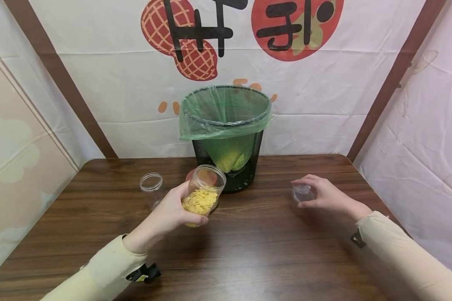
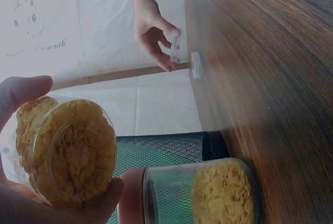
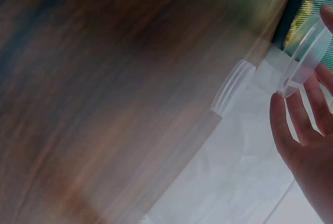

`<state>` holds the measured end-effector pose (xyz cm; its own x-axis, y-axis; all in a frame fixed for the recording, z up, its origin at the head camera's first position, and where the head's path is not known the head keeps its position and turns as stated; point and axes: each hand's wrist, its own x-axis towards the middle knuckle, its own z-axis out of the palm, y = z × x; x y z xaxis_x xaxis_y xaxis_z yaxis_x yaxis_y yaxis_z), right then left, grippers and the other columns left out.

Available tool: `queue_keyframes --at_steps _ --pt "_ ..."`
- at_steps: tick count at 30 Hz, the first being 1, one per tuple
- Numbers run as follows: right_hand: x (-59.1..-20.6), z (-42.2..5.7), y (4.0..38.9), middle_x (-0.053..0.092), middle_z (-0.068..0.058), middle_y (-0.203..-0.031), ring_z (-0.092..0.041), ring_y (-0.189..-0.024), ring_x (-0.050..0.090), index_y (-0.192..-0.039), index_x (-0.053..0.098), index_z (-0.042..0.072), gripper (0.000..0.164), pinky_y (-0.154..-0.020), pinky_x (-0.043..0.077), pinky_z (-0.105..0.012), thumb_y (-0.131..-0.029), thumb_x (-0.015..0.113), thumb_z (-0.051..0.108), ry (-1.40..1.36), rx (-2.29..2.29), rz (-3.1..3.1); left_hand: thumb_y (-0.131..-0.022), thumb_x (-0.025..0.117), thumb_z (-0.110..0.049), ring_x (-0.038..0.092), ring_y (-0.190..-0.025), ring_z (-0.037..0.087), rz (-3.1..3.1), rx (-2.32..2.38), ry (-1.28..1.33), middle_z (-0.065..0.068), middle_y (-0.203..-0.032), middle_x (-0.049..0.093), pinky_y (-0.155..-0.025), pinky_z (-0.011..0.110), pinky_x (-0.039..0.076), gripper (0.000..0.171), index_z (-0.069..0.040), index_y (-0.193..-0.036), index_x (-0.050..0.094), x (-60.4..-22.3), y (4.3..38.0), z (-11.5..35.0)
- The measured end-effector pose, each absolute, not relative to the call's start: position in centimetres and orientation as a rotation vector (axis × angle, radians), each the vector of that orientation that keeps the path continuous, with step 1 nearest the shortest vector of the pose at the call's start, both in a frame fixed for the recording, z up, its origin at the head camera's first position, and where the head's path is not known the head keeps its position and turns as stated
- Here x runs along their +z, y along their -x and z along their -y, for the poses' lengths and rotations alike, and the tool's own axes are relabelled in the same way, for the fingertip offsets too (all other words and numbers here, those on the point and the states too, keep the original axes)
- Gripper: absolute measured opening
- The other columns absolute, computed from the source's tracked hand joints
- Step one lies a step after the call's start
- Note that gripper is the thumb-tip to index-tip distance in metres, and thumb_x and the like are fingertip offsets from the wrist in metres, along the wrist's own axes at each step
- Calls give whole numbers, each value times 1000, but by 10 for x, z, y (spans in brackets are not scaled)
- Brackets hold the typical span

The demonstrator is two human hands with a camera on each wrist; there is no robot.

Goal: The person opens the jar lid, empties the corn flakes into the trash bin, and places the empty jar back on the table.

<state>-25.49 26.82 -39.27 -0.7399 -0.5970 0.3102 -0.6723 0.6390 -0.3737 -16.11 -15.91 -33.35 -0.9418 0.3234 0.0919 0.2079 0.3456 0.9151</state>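
Note:
My left hand [image 1: 169, 213] grips an uncovered clear jar [image 1: 200, 201] partly filled with yellow flakes, raised and tilted in front of the bin. In the left wrist view the base of this jar [image 2: 78, 151] faces the camera. Over on the right, my right hand [image 1: 325, 196] holds a clear round lid [image 3: 307, 55] between thumb and fingers, just above the table. Close to it a second clear lid [image 3: 233, 88] rests on the tabletop. Behind the left hand stands another jar of flakes [image 2: 221, 193] with a reddish lid [image 2: 131, 195], mostly hidden in the head view.
A clear jar [image 1: 151, 188] without a lid stands left of the left hand. At the back of the wooden table [image 1: 256, 251] is a black mesh bin [image 1: 257, 152] with a green liner [image 1: 211, 129] and something yellow-green inside. Printed cloth walls enclose the table.

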Motion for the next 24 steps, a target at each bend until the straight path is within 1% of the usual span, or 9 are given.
queue_keyframes --at_steps 3,8,12,17,21,24 --pt "-396 -271 255 63 -4 -114 -24 -100 60 -118 63 12 58 -81 48 -40 -67 85 28 -1028 692 2718 -58 84 -7 56 -92 20 -2473 1685 -497 8 -106 60 -80 31 48 68 -11 -120 55 -333 161 161" --pt "-401 -276 255 63 -1 -112 -21 -102 61 -115 65 14 55 -82 48 -37 -66 86 28 -1021 639 2740 -59 82 -5 58 -93 19 -2448 1718 -506 6 -107 62 -80 27 50 70 -14 -122 55 -331 160 165" --pt "-404 -279 255 62 -2 -111 -22 -97 61 -116 66 14 55 -77 47 -33 -66 85 28 -1020 637 2742 -59 82 -4 58 -94 17 -2437 1722 -496 5 -108 62 -79 26 50 72 -17 -124 54 -330 160 168" --pt "-405 -281 255 61 -3 -109 -21 -89 60 -117 66 14 56 -73 45 -30 -66 85 30 -1003 627 2759 -60 83 -5 58 -92 18 -2433 1727 -484 6 -108 61 -78 28 50 70 -15 -123 54 -329 159 172" --pt "-406 -282 256 62 -3 -109 -20 -94 59 -117 66 15 57 -77 47 -35 -66 86 32 -1000 581 2759 -61 83 -7 57 -91 17 -2464 1717 -470 8 -108 60 -77 28 50 70 -11 -123 52 -329 159 175" --pt "-407 -282 256 62 -3 -108 -20 -98 58 -116 67 15 57 -80 47 -39 -65 86 33 -1002 544 2748 -61 83 -7 57 -91 17 -2468 1717 -472 9 -110 60 -78 27 50 71 -9 -124 51 -329 159 176"
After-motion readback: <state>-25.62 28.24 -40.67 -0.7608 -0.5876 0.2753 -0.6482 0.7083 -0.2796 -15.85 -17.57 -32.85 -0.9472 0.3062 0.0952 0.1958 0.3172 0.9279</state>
